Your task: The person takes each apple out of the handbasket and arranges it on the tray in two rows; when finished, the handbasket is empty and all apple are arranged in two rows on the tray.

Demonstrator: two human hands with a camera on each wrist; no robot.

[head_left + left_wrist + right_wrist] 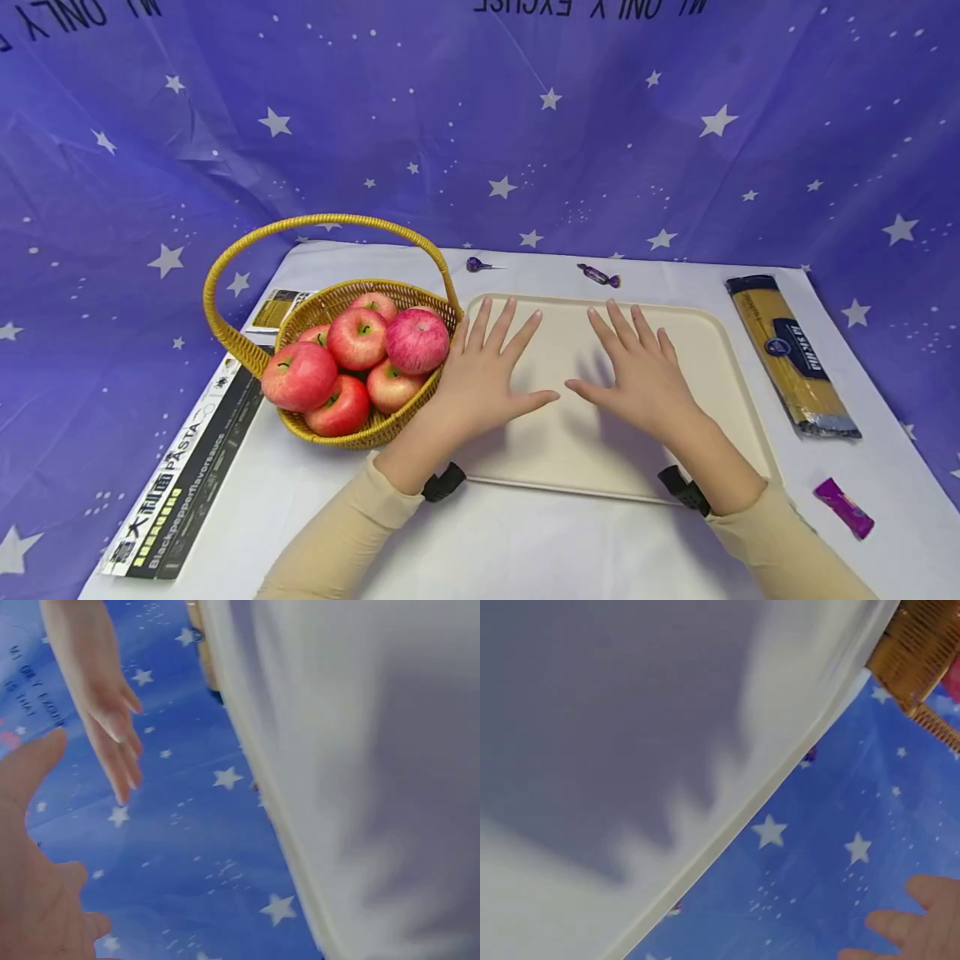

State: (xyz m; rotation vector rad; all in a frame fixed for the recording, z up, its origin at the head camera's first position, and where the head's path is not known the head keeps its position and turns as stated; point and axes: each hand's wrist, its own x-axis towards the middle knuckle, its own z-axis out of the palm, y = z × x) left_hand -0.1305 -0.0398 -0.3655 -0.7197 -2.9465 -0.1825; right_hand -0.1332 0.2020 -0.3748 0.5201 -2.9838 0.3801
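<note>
With fingers spread flat and gripping nothing, left hand (486, 371) and right hand (643, 375) hovered palm-down over the cream tray (720, 367). Tray lay mid-table, long axis left-right, beside the apple basket (375, 429).

Basket (247, 354) left of tray (720, 350); pasta packet (791, 354) right.
</note>
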